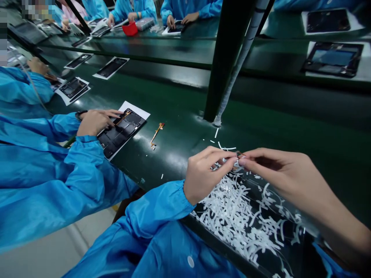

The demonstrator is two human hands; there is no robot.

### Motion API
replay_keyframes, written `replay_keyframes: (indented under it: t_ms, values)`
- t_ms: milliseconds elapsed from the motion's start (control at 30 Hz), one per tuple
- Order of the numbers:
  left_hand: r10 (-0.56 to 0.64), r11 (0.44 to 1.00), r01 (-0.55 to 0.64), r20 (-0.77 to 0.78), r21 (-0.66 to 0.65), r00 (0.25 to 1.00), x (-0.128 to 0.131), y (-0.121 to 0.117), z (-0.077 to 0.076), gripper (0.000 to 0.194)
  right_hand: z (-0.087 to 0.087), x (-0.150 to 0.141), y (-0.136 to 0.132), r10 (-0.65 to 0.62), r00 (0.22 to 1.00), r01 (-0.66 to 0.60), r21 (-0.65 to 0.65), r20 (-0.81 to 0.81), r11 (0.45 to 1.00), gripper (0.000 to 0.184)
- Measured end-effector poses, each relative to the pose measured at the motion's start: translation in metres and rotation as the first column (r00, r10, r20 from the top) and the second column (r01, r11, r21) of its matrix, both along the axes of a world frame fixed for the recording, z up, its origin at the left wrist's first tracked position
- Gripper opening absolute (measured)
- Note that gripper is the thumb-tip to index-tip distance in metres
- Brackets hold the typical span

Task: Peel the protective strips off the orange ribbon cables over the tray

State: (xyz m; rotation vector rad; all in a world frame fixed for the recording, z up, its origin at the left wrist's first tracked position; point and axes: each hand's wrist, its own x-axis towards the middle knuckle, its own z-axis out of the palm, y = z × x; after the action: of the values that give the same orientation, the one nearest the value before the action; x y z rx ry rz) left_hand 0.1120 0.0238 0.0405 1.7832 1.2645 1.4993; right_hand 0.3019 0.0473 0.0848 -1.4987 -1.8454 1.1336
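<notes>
My left hand [210,170] and my right hand [275,166] meet fingertip to fingertip above the table. Pinched between them is a small flex cable [240,154], with a brownish-orange strip showing; most of it is hidden by the fingers. Below the hands lies a heap of narrow white paper strips [232,212], some loose and curled. A few more strips lie beyond my fingertips, near the post. To the left of my left hand, an orange flex cable [156,135] rests by itself on the green table [179,116].
At left, a co-worker's hands [97,121] touch an opened tablet [123,127] on white paper. A dark post [228,58] with a wrapped cable rises ahead. More tablets [333,58] lie on the raised shelf and along the table. A red bin [130,29] stands across, near other people.
</notes>
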Motion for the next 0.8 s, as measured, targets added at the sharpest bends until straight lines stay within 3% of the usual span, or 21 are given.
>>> replay_keyframes:
  t_ms: [400, 533, 633, 700, 800]
  values:
    - [0.179, 0.982, -0.155, -0.257, 0.112, 0.950, 0.002, 0.000, -0.002, 0.007, 0.001, -0.011, -0.006, 0.068, 0.994, -0.078, 0.124, 0.085, 0.989, 0.031]
    - [0.052, 0.996, -0.067, -0.225, -0.060, 0.973, -0.005, -0.003, 0.001, 0.008, 0.000, -0.003, -0.005, 0.059, 0.994, -0.063, 0.045, 0.091, 0.997, 0.036]
    - [-0.105, 0.977, 0.067, -0.182, -0.205, 0.978, -0.014, -0.005, 0.000, 0.023, -0.002, 0.003, -0.004, 0.062, 0.993, -0.059, -0.032, 0.097, 0.998, 0.041]
    - [-0.169, 0.958, 0.137, -0.111, -0.252, 0.979, -0.018, -0.005, 0.000, 0.033, -0.004, 0.004, -0.004, 0.087, 0.993, -0.083, -0.058, 0.084, 0.995, 0.041]
    - [-0.183, 0.951, 0.179, 0.008, -0.250, 0.983, -0.018, -0.003, 0.001, 0.023, -0.006, 0.001, -0.005, 0.136, 0.990, -0.133, -0.078, 0.037, 0.988, 0.038]
